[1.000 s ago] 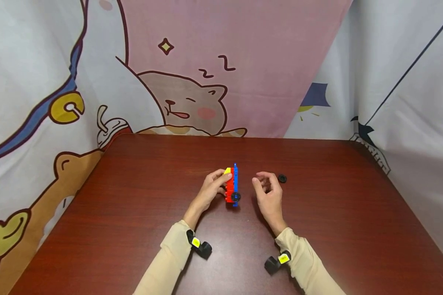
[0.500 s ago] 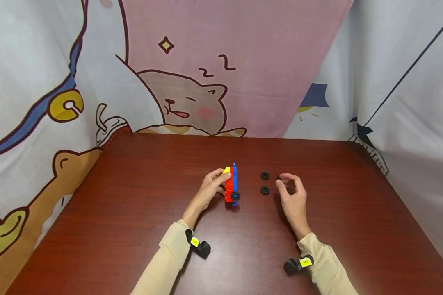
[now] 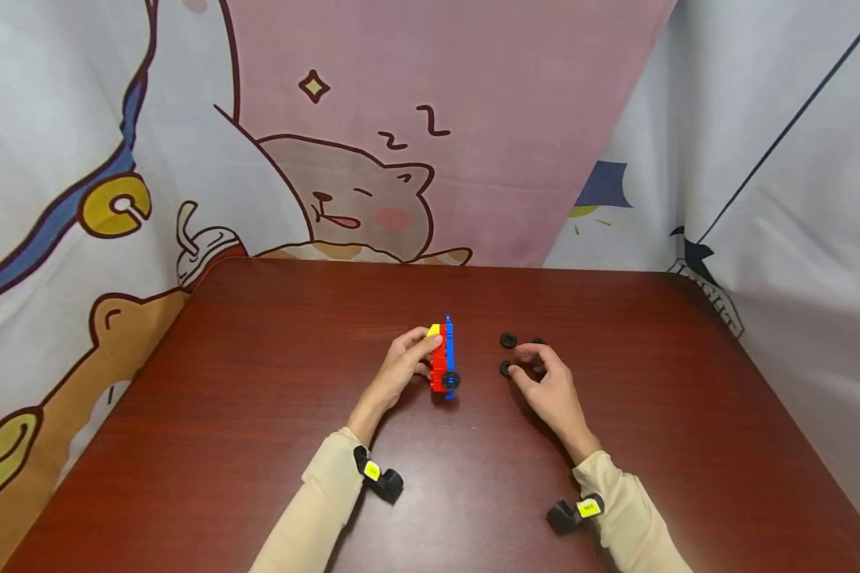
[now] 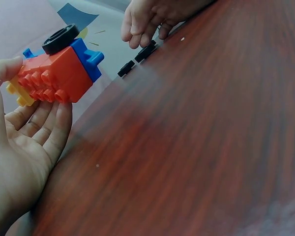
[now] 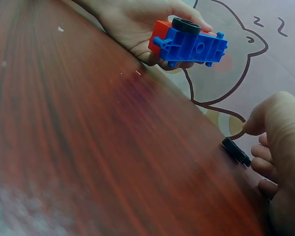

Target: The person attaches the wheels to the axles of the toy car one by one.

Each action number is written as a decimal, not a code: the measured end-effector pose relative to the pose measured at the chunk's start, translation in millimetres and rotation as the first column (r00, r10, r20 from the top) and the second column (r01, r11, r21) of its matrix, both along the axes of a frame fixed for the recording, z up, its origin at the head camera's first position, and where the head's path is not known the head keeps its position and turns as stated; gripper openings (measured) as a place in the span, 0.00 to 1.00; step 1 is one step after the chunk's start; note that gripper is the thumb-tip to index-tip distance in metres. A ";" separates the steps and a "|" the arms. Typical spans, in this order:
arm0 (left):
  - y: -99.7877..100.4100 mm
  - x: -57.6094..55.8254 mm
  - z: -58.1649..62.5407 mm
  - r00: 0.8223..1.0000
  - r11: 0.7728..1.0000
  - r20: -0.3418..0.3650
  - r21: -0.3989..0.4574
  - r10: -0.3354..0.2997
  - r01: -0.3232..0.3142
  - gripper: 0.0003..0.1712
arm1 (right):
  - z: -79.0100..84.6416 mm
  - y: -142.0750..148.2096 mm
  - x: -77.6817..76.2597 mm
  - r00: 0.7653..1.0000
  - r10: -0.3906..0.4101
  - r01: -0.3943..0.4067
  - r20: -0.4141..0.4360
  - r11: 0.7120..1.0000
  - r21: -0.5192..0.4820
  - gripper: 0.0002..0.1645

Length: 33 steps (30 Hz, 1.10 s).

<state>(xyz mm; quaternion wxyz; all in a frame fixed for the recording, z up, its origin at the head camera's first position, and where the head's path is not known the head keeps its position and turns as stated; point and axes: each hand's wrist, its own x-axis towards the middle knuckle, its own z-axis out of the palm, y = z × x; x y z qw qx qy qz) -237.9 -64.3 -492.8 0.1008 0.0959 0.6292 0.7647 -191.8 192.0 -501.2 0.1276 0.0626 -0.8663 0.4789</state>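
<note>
At the middle of the worktop (image 3: pixel 258 398), the left hand (image 3: pixel 399 368) pinches the block car (image 3: pixel 439 368), thumb above and fingers beneath, with the blue base turned toward the right. One fitted wheel (image 3: pixel 451 380) sits on the upper side at the near end; bare pegs (image 5: pixel 209 64) show on the base in the right wrist view. Loose to the right lie a near wheel (image 3: pixel 505 368), a far wheel (image 3: pixel 508 341) and a third wheel (image 3: pixel 538 341), the last partly hidden by the right hand (image 3: pixel 553 391).

The right hand is at the near wheel, thumb and fingers parted, with nothing visibly gripped. Contact with the tyre cannot be confirmed.

The step in hand is judged to be taking up the near wheel. Thumb and forefinger should meet opposite edges of the tread, leaving the hub uncovered. A straight lift is advised; a sideways pull could disturb the far wheel. The flat wheel may slide on the smooth surface if pushed from one side only. The left hand's hold is judged adequate and should remain off the bare pegs.
</note>
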 end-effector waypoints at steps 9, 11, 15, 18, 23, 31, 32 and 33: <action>-1.4 -0.3 -0.6 1.000 1.000 0.001 -0.003 -0.001 0.001 0.09 | -1.5 -1.0 -4.4 0.998 0.056 -0.051 -0.021 0.984 0.173 0.25; -1.0 -0.6 -0.8 1.000 1.000 0.002 -0.003 -0.003 0.003 0.09 | -1.7 -1.2 -5.0 0.999 0.050 -0.045 -0.022 0.982 0.186 0.26; -0.1 -1.0 -1.3 1.000 1.000 0.003 -0.003 -0.003 0.003 0.10 | -1.5 -2.3 -5.1 0.999 0.042 -0.038 -0.016 0.979 0.199 0.25; 0.4 -1.2 -1.6 1.000 1.000 0.004 -0.002 -0.002 0.002 0.10 | -1.5 -2.6 -4.9 0.999 0.042 -0.037 -0.015 0.978 0.206 0.25; 0.6 -0.9 -1.4 1.000 1.000 -0.001 -0.004 -0.003 0.003 0.09 | -2.0 -3.1 -5.0 0.999 0.043 -0.035 -0.033 0.975 0.220 0.23; -0.3 0.0 -0.9 1.000 1.000 -0.007 -0.015 0.003 -0.003 0.11 | -2.0 -4.3 -5.2 0.999 0.037 -0.030 -0.030 0.977 0.210 0.19; -0.4 -0.1 -0.9 1.000 1.000 -0.008 -0.017 0.003 -0.003 0.11 | -1.9 -4.4 -5.2 0.999 0.030 -0.023 -0.029 0.979 0.204 0.19; -0.5 -0.2 -0.8 1.000 1.000 -0.009 -0.019 0.004 -0.004 0.11 | -1.7 -4.4 -5.3 0.999 0.022 -0.016 -0.032 0.980 0.197 0.19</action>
